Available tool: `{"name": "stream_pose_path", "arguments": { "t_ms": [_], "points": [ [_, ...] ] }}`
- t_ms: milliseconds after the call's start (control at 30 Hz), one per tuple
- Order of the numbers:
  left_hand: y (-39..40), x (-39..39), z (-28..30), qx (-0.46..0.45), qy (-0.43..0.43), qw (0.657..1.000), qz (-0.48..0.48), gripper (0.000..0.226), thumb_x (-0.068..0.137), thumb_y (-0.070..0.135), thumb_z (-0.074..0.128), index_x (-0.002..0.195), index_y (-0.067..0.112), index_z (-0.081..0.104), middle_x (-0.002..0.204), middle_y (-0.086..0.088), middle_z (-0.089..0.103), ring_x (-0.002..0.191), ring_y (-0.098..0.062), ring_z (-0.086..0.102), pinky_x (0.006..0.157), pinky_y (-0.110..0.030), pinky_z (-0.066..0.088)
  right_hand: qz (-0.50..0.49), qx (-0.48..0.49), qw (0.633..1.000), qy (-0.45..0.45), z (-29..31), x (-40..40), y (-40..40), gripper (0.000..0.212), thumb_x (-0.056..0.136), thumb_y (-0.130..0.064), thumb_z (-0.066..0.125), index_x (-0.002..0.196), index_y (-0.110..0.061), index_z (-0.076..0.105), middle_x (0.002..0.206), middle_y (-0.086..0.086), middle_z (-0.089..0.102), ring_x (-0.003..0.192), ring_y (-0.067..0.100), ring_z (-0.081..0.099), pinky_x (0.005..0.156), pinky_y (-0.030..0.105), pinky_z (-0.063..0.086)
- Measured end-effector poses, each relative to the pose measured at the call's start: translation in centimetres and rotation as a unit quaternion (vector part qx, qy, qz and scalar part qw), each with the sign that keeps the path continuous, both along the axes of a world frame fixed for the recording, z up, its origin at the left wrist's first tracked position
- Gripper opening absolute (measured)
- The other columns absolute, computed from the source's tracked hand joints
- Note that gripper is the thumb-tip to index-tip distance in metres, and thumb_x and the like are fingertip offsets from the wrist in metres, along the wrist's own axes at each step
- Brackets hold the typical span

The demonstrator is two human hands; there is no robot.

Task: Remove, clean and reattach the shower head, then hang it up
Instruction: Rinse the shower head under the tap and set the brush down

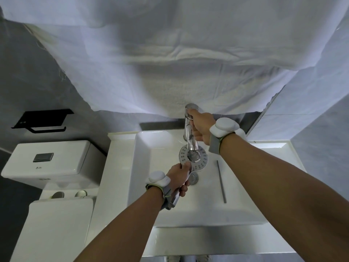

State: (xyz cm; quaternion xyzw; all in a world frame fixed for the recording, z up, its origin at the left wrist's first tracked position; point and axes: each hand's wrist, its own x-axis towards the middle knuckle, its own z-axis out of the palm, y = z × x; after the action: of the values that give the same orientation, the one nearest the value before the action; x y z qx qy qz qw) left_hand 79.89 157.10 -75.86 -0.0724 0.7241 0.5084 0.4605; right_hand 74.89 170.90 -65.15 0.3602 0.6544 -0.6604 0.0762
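tap (190, 129): polished metal | basin (143, 148): glossy white ceramic | curtain (170, 53): cloth

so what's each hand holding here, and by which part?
Left hand grips the shower head by its handle, face up under the faucet. Right hand rests on the faucet's top lever.

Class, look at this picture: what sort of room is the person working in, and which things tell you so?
Most likely a home bathroom. A white rectangular ceramic washbasin with a tall chrome tap stands beside a white toilet cistern, and a black wall-mounted paper holder hangs above it.
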Motion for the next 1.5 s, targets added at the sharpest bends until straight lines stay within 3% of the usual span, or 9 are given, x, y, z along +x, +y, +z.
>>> {"name": "stream_pose_path", "arguments": {
  "t_ms": [200,367,533,733,867,1067,1200,1333,1500],
  "points": [
    [0.4,0.0,-0.5,0.004,-0.023,1.000,0.011,0.036,0.101,0.045,0.035,0.094,0.012,0.049,0.062,-0.009,0.042,0.041,-0.015,0.029,0.050,-0.022,0.029,-0.009,-0.043,0.997,0.062,-1.7,1.2,0.5,0.059,0.099,-0.052,0.032,0.057,-0.015,0.047,0.045,-0.002,0.033,0.038,0.012,0.024,0.040,0.020,0.021],
    [0.5,0.2,-1.9,-0.010,-0.052,0.998,0.027,0.047,0.102,0.053,0.029,0.101,0.012,0.052,0.063,-0.009,0.043,0.041,-0.014,0.031,0.047,-0.019,0.031,-0.048,0.230,0.970,0.058,-10.0,5.9,1.8,0.017,0.096,-0.033,0.051,0.092,-0.019,0.060,0.092,0.003,0.060,0.090,0.025,0.057,0.074,0.034,0.045],
    [0.8,0.8,-3.3,-0.018,-0.085,0.994,0.060,0.059,0.100,0.062,0.028,0.086,0.009,0.052,0.057,-0.008,0.044,0.035,-0.014,0.030,0.045,-0.018,0.029,0.216,0.385,0.897,-0.021,-16.0,8.1,-1.1,0.057,0.089,-0.052,0.056,0.138,-0.027,0.043,0.147,0.002,0.032,0.132,0.030,0.033,0.107,0.042,0.034],
    [0.1,0.9,-3.5,-0.038,-0.026,0.999,0.008,0.048,0.103,0.049,0.029,0.108,0.008,0.054,0.063,-0.011,0.045,0.037,-0.015,0.032,0.046,-0.021,0.031,0.207,0.338,0.917,-0.047,-16.4,4.4,1.1,0.056,0.085,-0.072,0.040,0.094,-0.021,0.062,0.094,0.007,0.068,0.079,0.024,0.060,0.075,0.034,0.050],
    [0.1,1.2,-4.4,-0.060,-0.006,0.998,-0.023,0.042,0.103,0.049,0.029,0.098,0.015,0.053,0.062,-0.009,0.047,0.035,-0.016,0.034,0.045,-0.021,0.034,0.128,0.309,0.941,-0.050,-17.0,5.0,0.9,0.042,0.096,-0.045,0.044,0.098,-0.009,0.066,0.097,0.011,0.068,0.088,0.032,0.061,0.073,0.032,0.045],
    [0.2,0.8,-4.7,-0.068,-0.012,0.998,-0.005,0.047,0.103,0.049,0.028,0.094,0.011,0.054,0.061,-0.010,0.047,0.036,-0.016,0.033,0.045,-0.020,0.032,0.207,0.382,0.900,-0.019,-17.4,5.9,-0.5,0.065,0.083,-0.072,0.047,0.123,-0.022,0.048,0.112,0.006,0.055,0.098,0.026,0.057,0.084,0.041,0.051],
    [0.3,0.6,-4.7,-0.085,0.006,0.996,-0.040,0.040,0.105,0.043,0.030,0.096,0.012,0.053,0.063,-0.010,0.048,0.036,-0.017,0.034,0.042,-0.021,0.034,0.179,0.337,0.924,-0.014,-18.3,4.5,0.9,0.030,0.099,-0.036,0.042,0.105,-0.012,0.059,0.102,0.014,0.066,0.094,0.035,0.060,0.073,0.033,0.044],
    [0.5,0.4,-4.9,-0.072,-0.029,0.997,-0.013,0.043,0.105,0.046,0.027,0.093,0.014,0.053,0.062,-0.009,0.045,0.036,-0.015,0.030,0.042,-0.019,0.031,0.260,0.366,0.890,0.084,-19.3,6.7,0.7,0.042,0.100,-0.041,0.033,0.126,-0.013,0.052,0.133,0.010,0.050,0.121,0.032,0.046,0.096,0.040,0.042],
    [-0.2,0.2,-5.3,-0.051,-0.112,0.991,0.056,0.042,0.105,0.044,0.031,0.086,0.013,0.052,0.058,-0.005,0.042,0.035,-0.012,0.029,0.041,-0.013,0.026,0.449,0.440,0.766,0.132,-19.6,10.2,0.5,0.070,0.093,-0.059,-0.004,0.155,-0.029,0.008,0.162,-0.005,-0.005,0.148,0.019,-0.015,0.119,0.043,-0.010]
  ]
}}
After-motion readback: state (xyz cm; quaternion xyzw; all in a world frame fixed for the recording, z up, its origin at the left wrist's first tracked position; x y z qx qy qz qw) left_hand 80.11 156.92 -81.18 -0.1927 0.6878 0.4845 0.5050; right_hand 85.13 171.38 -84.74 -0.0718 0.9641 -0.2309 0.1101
